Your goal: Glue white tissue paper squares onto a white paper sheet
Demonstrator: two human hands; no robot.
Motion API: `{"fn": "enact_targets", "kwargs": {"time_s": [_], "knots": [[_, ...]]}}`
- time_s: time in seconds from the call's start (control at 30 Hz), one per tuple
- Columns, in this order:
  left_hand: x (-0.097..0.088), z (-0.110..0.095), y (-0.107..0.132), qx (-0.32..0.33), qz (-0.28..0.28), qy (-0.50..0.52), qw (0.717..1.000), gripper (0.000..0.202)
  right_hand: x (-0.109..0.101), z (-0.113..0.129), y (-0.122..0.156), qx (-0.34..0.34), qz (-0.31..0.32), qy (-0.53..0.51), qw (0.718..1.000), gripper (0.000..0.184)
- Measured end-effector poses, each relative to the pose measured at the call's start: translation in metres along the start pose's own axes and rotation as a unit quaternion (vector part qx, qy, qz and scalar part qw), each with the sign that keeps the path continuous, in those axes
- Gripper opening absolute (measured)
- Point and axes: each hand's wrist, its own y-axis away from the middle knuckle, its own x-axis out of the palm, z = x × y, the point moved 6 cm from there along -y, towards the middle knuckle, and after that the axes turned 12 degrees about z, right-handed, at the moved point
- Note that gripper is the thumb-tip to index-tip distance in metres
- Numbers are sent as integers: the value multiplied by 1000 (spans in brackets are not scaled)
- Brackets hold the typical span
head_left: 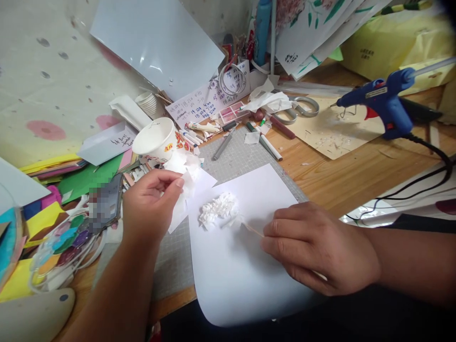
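A small piece of white tissue paper (187,184) is pinched between the thumb and finger of my left hand (151,202), beside a heap of loose tissue scraps (180,161). My right hand (313,247) is closed around a thin wooden stick (252,230). The stick's far tip meets a bit of tissue at the edge of a white cluster of crumpled paper (219,210). That cluster sits on a white sheet (242,275), which overhangs the near table edge and partly covers a grey cutting mat (174,266).
A blue glue gun (386,99) stands at the right on a beige card, its black cable hanging off the table. Grey-handled scissors (302,107), several markers (223,145) and a paper cup (155,137) lie beyond the sheet. A paint palette (67,242) and phone (106,202) are left.
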Motion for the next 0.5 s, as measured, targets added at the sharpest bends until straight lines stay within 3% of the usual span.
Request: {"fn": "enact_targets", "kwargs": {"time_s": [0.1, 0.2, 0.27, 0.4, 0.5], "knots": [[21, -21, 10, 16, 99, 124, 987, 11, 0, 0, -1, -3, -1, 1, 1000, 19], [45, -35, 22, -15, 235, 282, 930, 4, 1, 1, 0, -12, -7, 1, 1000, 19], [48, -35, 24, -35, 243, 305, 920, 4, -1, 1, 1, -9, -27, -12, 1000, 18], [43, -26, 20, -45, 197, 267, 942, 6, -4, -8, 3, 61, -72, -65, 993, 16], [42, -25, 18, -41, 202, 219, 954, 5, -3, -13, 1, 108, -64, -77, 989, 16]]}}
